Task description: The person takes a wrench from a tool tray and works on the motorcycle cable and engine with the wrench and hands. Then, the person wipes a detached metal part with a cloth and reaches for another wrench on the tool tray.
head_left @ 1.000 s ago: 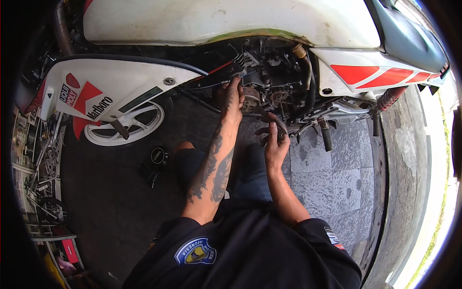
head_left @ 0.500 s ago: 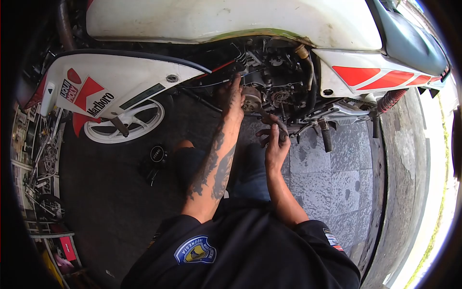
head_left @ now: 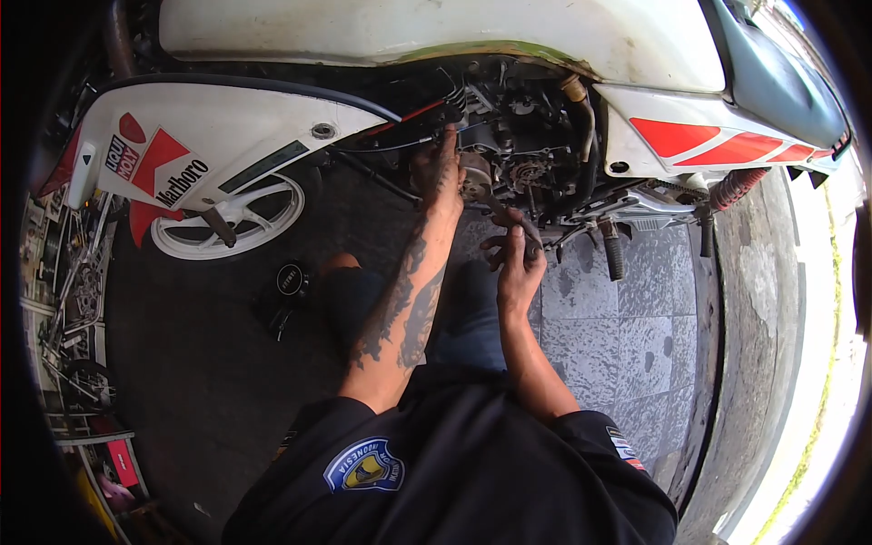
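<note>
The open engine (head_left: 522, 150) of a white and red motorcycle shows gears and a round metal part (head_left: 476, 175). My left hand (head_left: 440, 173) is at the left side of that round part, near a thin cable (head_left: 391, 147); its finger points up and the rest of its grip is hidden. Below the engine, my right hand (head_left: 518, 250) has bent fingers around a dark, narrow tool (head_left: 500, 211), whose upper end reaches toward the round part.
The white side fairing (head_left: 227, 136) and front wheel (head_left: 241, 218) are at the left. A black object with a round cap (head_left: 290, 280) lies on the dark floor. A footpeg (head_left: 613, 250) juts out right of my right hand. Shelves with parts (head_left: 86, 291) line the far left.
The view has shifted slightly, and the motorcycle appears a little higher. Both hands keep nearly the same places at the engine.
</note>
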`<state>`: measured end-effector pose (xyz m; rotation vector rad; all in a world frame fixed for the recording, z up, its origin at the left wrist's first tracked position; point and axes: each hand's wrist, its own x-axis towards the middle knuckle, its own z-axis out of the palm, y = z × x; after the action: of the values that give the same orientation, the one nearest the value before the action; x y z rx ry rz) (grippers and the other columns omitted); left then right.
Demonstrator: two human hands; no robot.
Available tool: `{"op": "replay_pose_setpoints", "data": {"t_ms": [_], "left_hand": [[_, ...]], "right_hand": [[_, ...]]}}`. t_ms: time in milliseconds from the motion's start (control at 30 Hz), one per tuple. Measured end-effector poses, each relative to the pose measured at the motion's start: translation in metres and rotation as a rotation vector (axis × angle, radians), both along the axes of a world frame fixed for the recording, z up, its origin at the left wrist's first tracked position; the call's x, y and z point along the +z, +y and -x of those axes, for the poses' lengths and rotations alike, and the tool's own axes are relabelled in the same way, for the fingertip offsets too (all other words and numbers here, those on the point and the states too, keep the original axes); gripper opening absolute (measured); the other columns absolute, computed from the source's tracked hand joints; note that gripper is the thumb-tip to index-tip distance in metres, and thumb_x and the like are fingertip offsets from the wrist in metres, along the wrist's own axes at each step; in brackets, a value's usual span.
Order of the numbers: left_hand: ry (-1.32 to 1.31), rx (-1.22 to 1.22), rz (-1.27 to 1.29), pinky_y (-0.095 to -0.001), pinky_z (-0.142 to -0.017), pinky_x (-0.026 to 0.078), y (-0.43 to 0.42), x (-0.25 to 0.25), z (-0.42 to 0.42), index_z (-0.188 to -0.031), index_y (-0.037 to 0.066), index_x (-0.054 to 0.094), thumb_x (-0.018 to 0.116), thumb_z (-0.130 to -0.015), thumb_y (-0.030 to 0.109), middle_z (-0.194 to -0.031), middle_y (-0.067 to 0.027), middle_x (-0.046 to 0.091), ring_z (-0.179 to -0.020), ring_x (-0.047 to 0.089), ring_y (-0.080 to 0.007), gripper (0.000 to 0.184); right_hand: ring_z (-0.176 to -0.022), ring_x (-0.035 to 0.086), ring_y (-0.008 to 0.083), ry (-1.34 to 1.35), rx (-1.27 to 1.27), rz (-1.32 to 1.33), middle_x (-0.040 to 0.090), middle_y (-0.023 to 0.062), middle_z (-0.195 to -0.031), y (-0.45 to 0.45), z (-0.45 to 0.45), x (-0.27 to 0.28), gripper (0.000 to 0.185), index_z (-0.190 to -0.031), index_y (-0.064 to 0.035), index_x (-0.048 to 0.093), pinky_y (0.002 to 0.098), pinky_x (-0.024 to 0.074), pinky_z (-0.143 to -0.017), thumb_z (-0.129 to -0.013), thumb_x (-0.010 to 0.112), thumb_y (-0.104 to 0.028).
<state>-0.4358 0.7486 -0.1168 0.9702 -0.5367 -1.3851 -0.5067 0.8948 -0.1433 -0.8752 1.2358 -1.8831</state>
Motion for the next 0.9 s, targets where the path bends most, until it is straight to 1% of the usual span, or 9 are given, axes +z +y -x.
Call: {"op": "replay_pose_setpoints", "data": {"t_ms": [133,233,467,567,667,733,800,867,900], "left_hand": [[-0.011,-0.025,-0.039,-0.0189,-0.031,0.023,0.000,0.005,-0.002,-0.069,0.012,0.050,0.072,-0.079,0.029,-0.056,0.0036,0.046,-0.035,0.036,-0.0048,0.029],[0.003,0.024,0.015,-0.0201,-0.034,0.026,0.002,0.000,0.003,-0.066,0.010,0.048,0.068,-0.083,0.027,-0.054,0.0037,0.043,-0.038,0.036,-0.0039,0.032],[0.038,0.001,0.001,-0.0187,-0.032,0.026,0.003,0.005,-0.001,-0.071,0.009,0.050,0.067,-0.082,0.024,-0.055,0.0028,0.045,-0.038,0.039,-0.0045,0.026],[0.019,0.027,-0.028,-0.0187,-0.032,0.027,0.003,0.007,-0.002,-0.070,0.010,0.050,0.068,-0.082,0.025,-0.056,0.0028,0.046,-0.038,0.039,-0.0046,0.026],[-0.019,0.039,-0.071,-0.0189,-0.031,0.024,-0.003,0.004,-0.002,-0.073,0.012,0.051,0.067,-0.082,0.024,-0.058,0.0031,0.047,-0.037,0.038,-0.0048,0.022],[-0.039,0.039,-0.101,-0.0190,-0.030,0.021,0.000,0.004,-0.005,-0.077,0.013,0.052,0.067,-0.082,0.021,-0.059,0.0034,0.049,-0.036,0.036,-0.0048,0.018],[0.029,-0.140,0.035,-0.0190,-0.031,0.022,0.005,0.005,-0.013,-0.080,0.013,0.054,0.063,-0.085,0.024,-0.060,0.0041,0.048,-0.036,0.036,-0.0039,0.015],[0.091,-0.164,0.064,-0.0190,-0.031,0.022,0.012,-0.001,-0.020,-0.085,0.012,0.055,0.060,-0.086,0.026,-0.061,0.0044,0.047,-0.036,0.035,-0.0039,0.016],[0.152,-0.191,0.082,-0.0189,-0.032,0.022,0.015,-0.006,-0.023,-0.089,0.011,0.057,0.058,-0.087,0.029,-0.062,0.0047,0.047,-0.036,0.034,-0.0038,0.018]], "right_hand": [[-0.066,0.062,0.0105,-0.008,-0.006,-0.005,0.064,0.0096,-0.099,-0.002,-0.002,-0.001,0.030,-0.115,-0.0001,0.055,0.0173,0.0367,-0.045,-0.096,0.047,-0.022],[-0.063,0.060,0.0113,0.019,0.007,-0.015,0.063,0.0117,-0.098,-0.001,-0.003,-0.004,0.031,-0.116,0.0008,0.053,0.0189,0.0389,-0.044,-0.097,0.045,-0.021],[-0.064,0.060,0.0108,0.005,-0.006,-0.027,0.063,0.0121,-0.100,0.001,-0.001,-0.003,0.030,-0.115,0.0007,0.054,0.0189,0.0390,-0.044,-0.096,0.045,-0.022],[-0.063,0.059,0.0107,0.038,-0.002,-0.003,0.063,0.0122,-0.101,-0.004,-0.002,-0.001,0.030,-0.116,0.0009,0.053,0.0187,0.0391,-0.044,-0.096,0.046,-0.020],[-0.062,0.059,0.0093,0.198,-0.025,0.107,0.063,0.0121,-0.103,-0.019,-0.002,0.007,0.028,-0.116,0.0025,0.054,0.0173,0.0373,-0.044,-0.095,0.047,-0.016],[-0.082,0.063,0.0157,0.371,-0.060,0.200,0.064,0.0106,-0.103,-0.034,-0.001,0.014,0.022,-0.110,0.0012,0.060,0.0254,0.0488,-0.067,-0.091,0.052,-0.008],[-0.093,0.062,0.0195,0.387,-0.050,0.110,0.065,0.0115,-0.104,-0.048,0.002,0.010,0.020,-0.108,0.0008,0.061,0.0288,0.0483,-0.078,-0.089,0.054,-0.004],[-0.099,0.061,0.0227,0.585,-0.064,0.210,0.064,0.0138,-0.105,-0.059,-0.001,0.010,0.021,-0.106,0.0007,0.061,0.0304,0.0461,-0.084,-0.087,0.055,-0.001],[-0.100,0.061,0.0250,0.585,-0.070,0.220,0.064,0.0146,-0.105,-0.062,-0.005,0.011,0.021,-0.106,0.0006,0.061,0.0313,0.0458,-0.086,-0.087,0.054,0.000]]}}
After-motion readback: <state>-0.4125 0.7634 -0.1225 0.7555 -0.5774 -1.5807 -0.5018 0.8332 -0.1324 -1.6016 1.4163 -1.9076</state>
